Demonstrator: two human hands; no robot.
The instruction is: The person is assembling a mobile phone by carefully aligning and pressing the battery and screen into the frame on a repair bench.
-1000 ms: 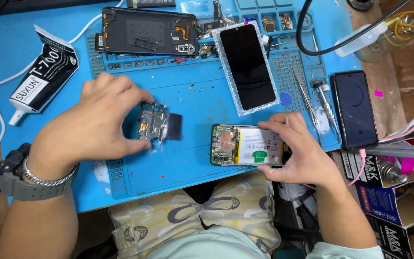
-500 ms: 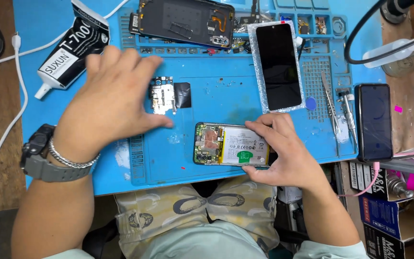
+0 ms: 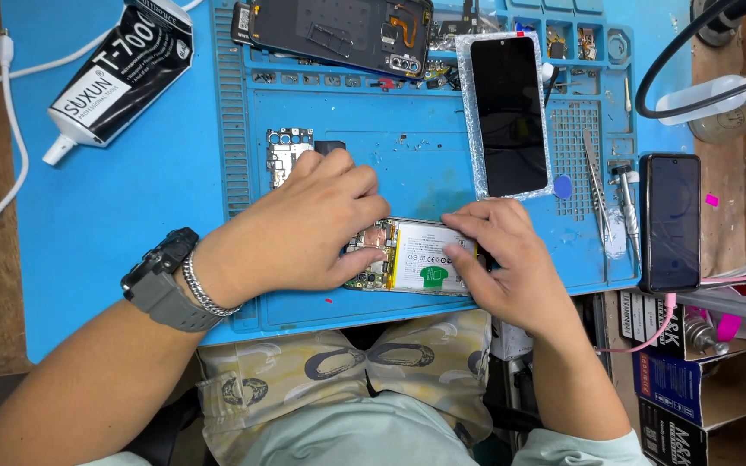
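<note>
Leaving the small silver circuit board (image 3: 285,155) on the blue work mat (image 3: 131,224), the left hand (image 3: 304,229) had moved onto the opened phone with its white battery (image 3: 416,259), fingers curled over its left end. The right hand (image 3: 502,259) pinched its right end at the mat's near edge. Steady, even pressure from both sides seemed wise, keeping fingertips off exposed parts.

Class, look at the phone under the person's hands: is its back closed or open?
Open. The phone lies with no back cover, its battery and circuit parts exposed, between the left hand and right hand.

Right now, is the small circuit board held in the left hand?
No, the small circuit board lies on the blue mat, while the left hand rests on the opened phone.
</note>
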